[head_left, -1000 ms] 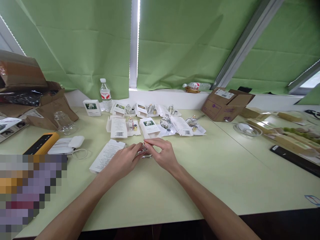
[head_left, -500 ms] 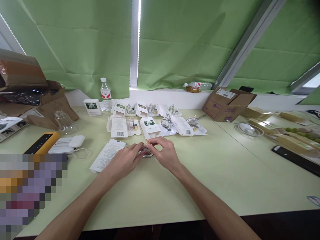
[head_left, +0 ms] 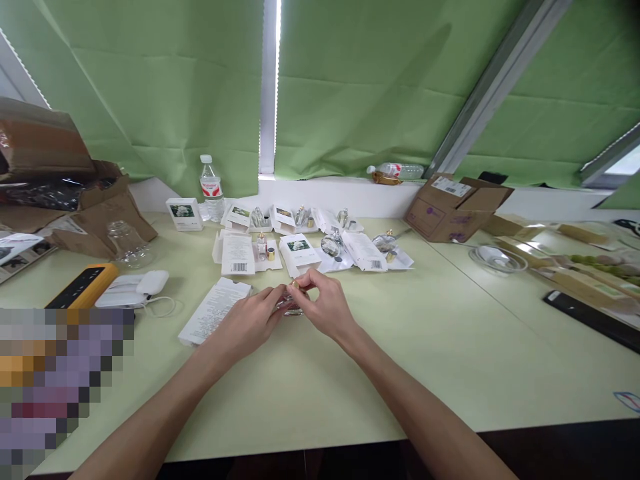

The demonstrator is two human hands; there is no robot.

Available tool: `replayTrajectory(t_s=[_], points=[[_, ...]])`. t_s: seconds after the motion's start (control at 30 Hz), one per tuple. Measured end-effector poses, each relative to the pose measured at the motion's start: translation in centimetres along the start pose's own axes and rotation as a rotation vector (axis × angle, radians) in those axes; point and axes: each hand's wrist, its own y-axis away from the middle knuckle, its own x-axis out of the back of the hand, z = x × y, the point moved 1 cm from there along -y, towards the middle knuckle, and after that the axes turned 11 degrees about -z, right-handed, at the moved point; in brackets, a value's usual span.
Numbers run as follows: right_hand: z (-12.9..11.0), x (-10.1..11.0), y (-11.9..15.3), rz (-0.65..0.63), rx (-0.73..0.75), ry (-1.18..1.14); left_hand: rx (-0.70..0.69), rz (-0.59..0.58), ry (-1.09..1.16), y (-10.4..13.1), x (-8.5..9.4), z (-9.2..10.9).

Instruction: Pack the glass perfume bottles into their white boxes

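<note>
A small clear glass bottle (head_left: 294, 309) with a gold top (head_left: 295, 285) stands at the middle of the pale green table (head_left: 310, 387). My left hand (head_left: 255, 317) is closed round the bottle's left side, its fingertips partly hiding the glass. From the right, my right hand (head_left: 326, 303) pinches the gold top between thumb and fingers. Beside my left hand lies a white box (head_left: 215, 310) with printed text. Beyond my hands, a white box with a flower picture (head_left: 300, 252) lies next to a round glass bottle (head_left: 331, 245).
Several opened white boxes with bottles stand in rows further back. A water bottle (head_left: 212, 190) is upright behind them. A cardboard box (head_left: 447, 210) sits back right, a black bar (head_left: 590, 320) at right. A yellow-black device (head_left: 83, 287) and white charger (head_left: 120, 292) lie left.
The fingers of my right hand have shifted slightly on the gold top. My left hand stays round the bottle, nearly unmoved.
</note>
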Motion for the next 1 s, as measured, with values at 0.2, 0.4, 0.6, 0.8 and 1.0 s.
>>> replayTrajectory(t_s=[0.2,0.4,0.6,0.8,1.0], points=[[-0.11,-0.08,-0.09,-0.016,-0.027,-0.052,0.004,-0.005,-0.008,-0.09,-0.17,-0.21],[0.17,-0.2,-0.01,-0.027,-0.03,-0.091,0.006,0.0,-0.012,-0.07,-0.17,-0.26],[0.36,-0.11,0.13,-0.037,0.007,-0.113,0.022,-0.004,0.006,0.04,0.07,0.1],[0.24,-0.31,0.25,0.009,0.011,-0.037,0.015,0.003,0.006,0.0,0.12,0.25],[0.16,-0.53,0.21,0.025,-0.008,-0.063,0.008,-0.007,0.003,-0.06,-0.06,-0.04]])
